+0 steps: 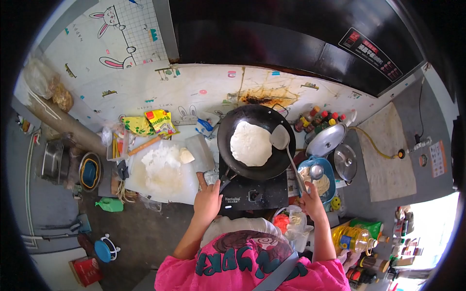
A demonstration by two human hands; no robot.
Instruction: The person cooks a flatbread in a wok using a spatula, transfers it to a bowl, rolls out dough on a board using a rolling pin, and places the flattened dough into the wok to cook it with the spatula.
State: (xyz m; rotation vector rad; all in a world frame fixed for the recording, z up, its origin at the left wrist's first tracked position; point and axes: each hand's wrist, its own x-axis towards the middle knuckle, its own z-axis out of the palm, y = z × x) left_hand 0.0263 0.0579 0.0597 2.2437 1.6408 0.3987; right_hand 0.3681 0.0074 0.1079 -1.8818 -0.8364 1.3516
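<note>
A black wok (230,160) sits on the stove, a round white flatbread (251,144) lying flat inside it. My right hand (312,202) is closed round the long handle of a metal spatula (280,137), whose head rests over the wok's right side, next to the flatbread. At the wok's near left, my left hand (208,200) is closed on the wok's handle, its grip partly hidden. Close to those fingers is the wooden handle of a cleaver (199,151). That blade lies on the floured white board (138,180), beside a piece of dough (186,155).
Right of the wok stand a blue basin (331,167) of food, a lidded pot (343,162) and several seasoning bottles (318,119). A rolling pin (144,145) and yellow packets (160,122) lie at the left. An oil bottle (352,239) is at the lower right.
</note>
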